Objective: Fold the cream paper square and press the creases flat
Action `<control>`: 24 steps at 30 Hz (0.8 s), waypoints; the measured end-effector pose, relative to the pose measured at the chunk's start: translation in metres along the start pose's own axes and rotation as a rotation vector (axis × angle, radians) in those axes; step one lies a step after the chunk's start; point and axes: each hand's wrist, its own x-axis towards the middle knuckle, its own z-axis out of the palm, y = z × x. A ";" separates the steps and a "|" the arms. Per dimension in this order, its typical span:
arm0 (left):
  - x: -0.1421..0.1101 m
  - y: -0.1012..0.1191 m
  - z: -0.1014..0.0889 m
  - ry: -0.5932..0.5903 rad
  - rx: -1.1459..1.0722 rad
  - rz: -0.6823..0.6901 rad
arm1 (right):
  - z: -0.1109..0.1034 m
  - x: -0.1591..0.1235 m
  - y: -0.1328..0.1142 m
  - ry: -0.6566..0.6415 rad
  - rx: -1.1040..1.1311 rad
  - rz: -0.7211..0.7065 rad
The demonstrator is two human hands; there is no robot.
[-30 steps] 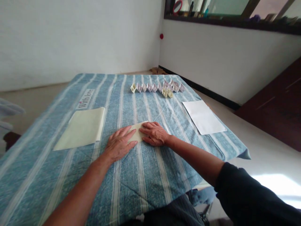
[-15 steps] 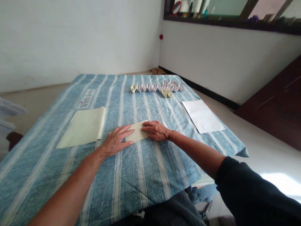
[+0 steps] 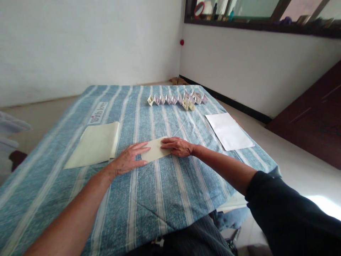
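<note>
- Cream folded paper [image 3: 156, 149] lies mid-cover on the blue striped bedspread [image 3: 149, 202], between both hands.
- Left hand [image 3: 128, 160] and right hand [image 3: 178, 147] stay apart, flat, fingertips on opposite ends: pinned against sliding, not gripped.
- Pale-green sheet [image 3: 93, 145] left, white sheet [image 3: 229, 131] right, both beside the work area.
- Row of small folded paper boats [image 3: 173, 99] sits far side, out of reach of the hands.

The cream paper [image 3: 156, 149] I touch looks smooth and matt; the blue striped cloth [image 3: 157, 199] beneath it looks woven, soft and slightly rough.
</note>
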 end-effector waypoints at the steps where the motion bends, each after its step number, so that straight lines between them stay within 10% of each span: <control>1: 0.000 0.000 0.000 -0.002 -0.007 0.002 | -0.001 0.000 0.000 -0.007 0.003 -0.005; 16: 0.004 -0.004 -0.003 0.013 -0.061 0.002 | -0.023 -0.016 -0.001 0.035 -0.036 0.184; 24: 0.004 -0.004 -0.004 0.034 -0.052 0.001 | 0.014 -0.003 -0.083 0.223 -0.188 0.254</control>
